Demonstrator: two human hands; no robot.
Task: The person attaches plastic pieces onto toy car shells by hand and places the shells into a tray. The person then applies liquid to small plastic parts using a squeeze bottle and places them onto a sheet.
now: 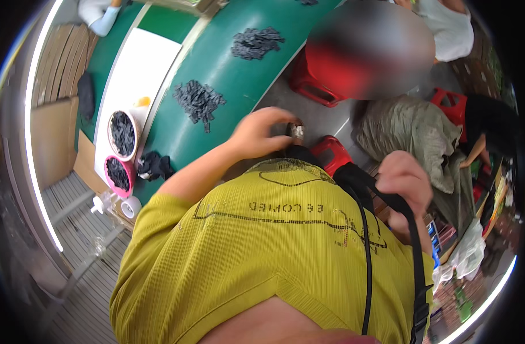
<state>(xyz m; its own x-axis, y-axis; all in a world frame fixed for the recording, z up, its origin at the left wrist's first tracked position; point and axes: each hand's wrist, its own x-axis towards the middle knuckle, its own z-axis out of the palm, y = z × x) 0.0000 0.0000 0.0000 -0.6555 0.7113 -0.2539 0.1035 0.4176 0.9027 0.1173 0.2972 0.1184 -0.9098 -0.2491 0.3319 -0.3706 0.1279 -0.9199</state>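
My left hand (262, 133) reaches forward beside the green table, fingers curved and thumb held apart from them. Close to its fingertips is a small whitish, shiny thing (297, 132), too small to name; it appears to lie beyond the hand, not in its grip. My right hand (404, 176) is raised at my right side and closed, somewhat blurred. A black strap (401, 204) runs along its fingers and down over my yellow shirt (274, 246). The hand seems to grip this strap.
Piles of black strips (199, 102) lie on the green table (159, 135). At left stand a white basket (137, 127) and a pink basket (129, 182), both filled with black pieces. Red stools (331, 153), a large grey-green sack (403, 129) and other people surround the right side.
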